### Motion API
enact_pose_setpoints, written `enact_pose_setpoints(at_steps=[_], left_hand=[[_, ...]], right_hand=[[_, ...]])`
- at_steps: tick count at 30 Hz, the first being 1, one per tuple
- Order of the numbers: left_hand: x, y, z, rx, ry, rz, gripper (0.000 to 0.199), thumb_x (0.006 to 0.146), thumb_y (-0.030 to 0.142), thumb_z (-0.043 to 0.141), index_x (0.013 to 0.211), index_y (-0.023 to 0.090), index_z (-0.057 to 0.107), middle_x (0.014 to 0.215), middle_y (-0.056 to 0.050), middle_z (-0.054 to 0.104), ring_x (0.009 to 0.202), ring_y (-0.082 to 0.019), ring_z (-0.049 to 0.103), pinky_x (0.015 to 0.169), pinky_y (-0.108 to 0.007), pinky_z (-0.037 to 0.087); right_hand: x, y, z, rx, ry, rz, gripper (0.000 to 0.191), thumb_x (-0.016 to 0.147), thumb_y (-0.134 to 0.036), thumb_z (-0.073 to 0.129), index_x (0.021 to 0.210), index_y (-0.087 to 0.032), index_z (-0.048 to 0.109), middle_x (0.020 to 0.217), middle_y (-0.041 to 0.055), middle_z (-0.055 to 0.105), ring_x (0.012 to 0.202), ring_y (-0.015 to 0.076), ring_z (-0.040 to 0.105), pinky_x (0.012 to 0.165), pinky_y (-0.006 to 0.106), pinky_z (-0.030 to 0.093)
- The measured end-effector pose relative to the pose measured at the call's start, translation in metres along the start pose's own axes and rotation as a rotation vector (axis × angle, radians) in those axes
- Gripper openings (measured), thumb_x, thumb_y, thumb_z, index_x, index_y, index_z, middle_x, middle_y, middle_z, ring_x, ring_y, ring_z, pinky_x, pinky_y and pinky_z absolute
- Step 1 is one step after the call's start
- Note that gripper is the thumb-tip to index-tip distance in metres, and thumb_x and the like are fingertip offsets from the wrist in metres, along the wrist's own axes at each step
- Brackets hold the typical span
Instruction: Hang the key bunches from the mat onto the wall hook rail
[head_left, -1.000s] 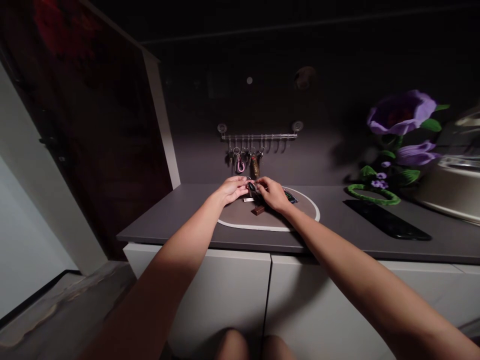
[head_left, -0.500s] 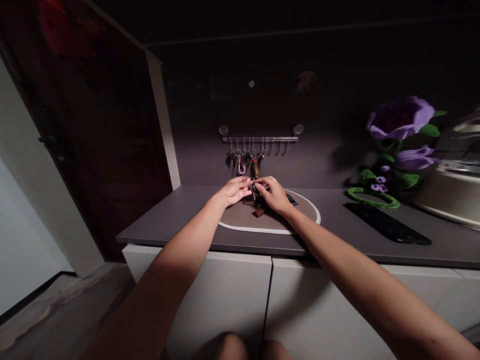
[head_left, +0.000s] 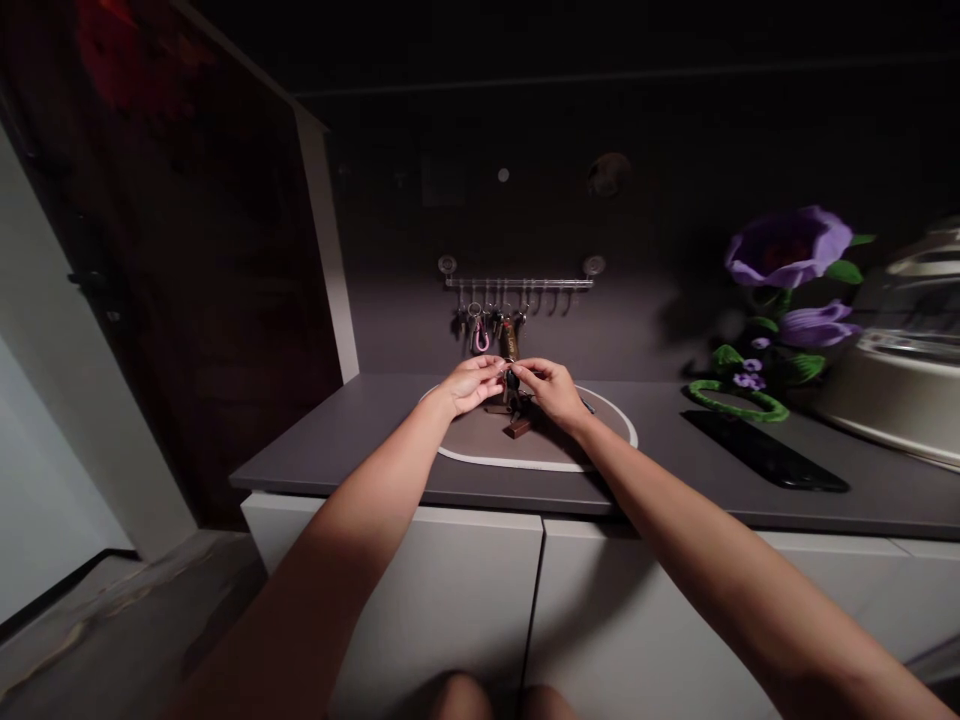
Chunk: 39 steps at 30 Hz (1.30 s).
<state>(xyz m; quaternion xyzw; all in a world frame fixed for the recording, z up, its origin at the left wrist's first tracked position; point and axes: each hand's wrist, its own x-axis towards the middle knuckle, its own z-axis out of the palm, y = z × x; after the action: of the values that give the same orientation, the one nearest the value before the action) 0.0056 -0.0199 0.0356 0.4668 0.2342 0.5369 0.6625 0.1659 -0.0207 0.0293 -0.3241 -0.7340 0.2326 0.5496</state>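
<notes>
Between my two hands hangs a bunch of keys (head_left: 514,385) on a ring, with dark pieces dangling below it. My left hand (head_left: 474,382) pinches the ring from the left. From the right, the thumb and fingertips of my right hand (head_left: 551,388) close on the same ring. Both hands are above an oval brown mat (head_left: 480,445) with a white rim. A small reddish-brown block (head_left: 518,428) is low under the keys; whether it hangs from them or rests on the mat I cannot tell.
A clear hook rail (head_left: 517,284) on the wall behind carries several keys and a pink carabiner (head_left: 482,338). To the right are a black phone-like slab (head_left: 765,450), a purple fabric flower (head_left: 791,250) and a cream rounded appliance (head_left: 900,390). A dark door (head_left: 180,280) stands left.
My right fingers have shifted up onto the ring, and the dark pieces now hang more freely below it. The view has tilted and shifted slightly.
</notes>
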Motion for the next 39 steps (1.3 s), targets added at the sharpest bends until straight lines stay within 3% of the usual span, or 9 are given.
enact_pose_setpoints(at_steps=[8, 14, 20, 39], left_hand=[[0.0, 0.0, 0.003, -0.045, 0.005, 0.027, 0.013, 0.074, 0.003, 0.056, 0.084, 0.012, 0.056, 0.081, -0.004, 0.064, 0.08, -0.012, 0.061, 0.09, -0.038, 0.042], [-0.002, -0.001, 0.005, -0.06, 0.05, 0.016, 0.014, 0.075, 0.003, 0.056, 0.086, 0.012, 0.055, 0.084, -0.008, 0.065, 0.085, -0.015, 0.063, 0.093, -0.038, 0.042], [0.003, -0.005, 0.001, -0.045, 0.103, 0.018, 0.012, 0.075, 0.007, 0.056, 0.087, 0.011, 0.055, 0.097, -0.014, 0.064, 0.09, -0.019, 0.063, 0.092, -0.038, 0.044], [0.004, -0.011, 0.003, 0.024, 0.129, -0.019, 0.012, 0.074, 0.009, 0.059, 0.085, 0.011, 0.056, 0.094, -0.013, 0.064, 0.084, -0.019, 0.065, 0.09, -0.037, 0.045]], right_hand=[[0.003, -0.005, 0.002, 0.248, 0.107, 0.098, 0.03, 0.065, -0.043, 0.065, 0.078, -0.016, 0.063, 0.078, 0.0026, 0.064, 0.074, 0.0128, 0.056, 0.077, 0.027, 0.044], [0.008, -0.01, 0.001, 0.466, 0.154, 0.263, 0.031, 0.061, -0.041, 0.068, 0.078, -0.018, 0.058, 0.07, -0.0025, 0.059, 0.061, 0.0074, 0.053, 0.065, 0.023, 0.046], [0.018, -0.011, -0.006, 0.602, 0.169, 0.293, 0.033, 0.059, -0.039, 0.069, 0.078, -0.019, 0.053, 0.068, -0.0038, 0.058, 0.059, 0.01, 0.057, 0.064, 0.028, 0.049], [0.076, -0.005, -0.031, 0.544, 0.307, 0.329, 0.01, 0.076, -0.024, 0.058, 0.078, -0.018, 0.05, 0.062, -0.0041, 0.056, 0.052, 0.0073, 0.057, 0.05, 0.021, 0.05]])
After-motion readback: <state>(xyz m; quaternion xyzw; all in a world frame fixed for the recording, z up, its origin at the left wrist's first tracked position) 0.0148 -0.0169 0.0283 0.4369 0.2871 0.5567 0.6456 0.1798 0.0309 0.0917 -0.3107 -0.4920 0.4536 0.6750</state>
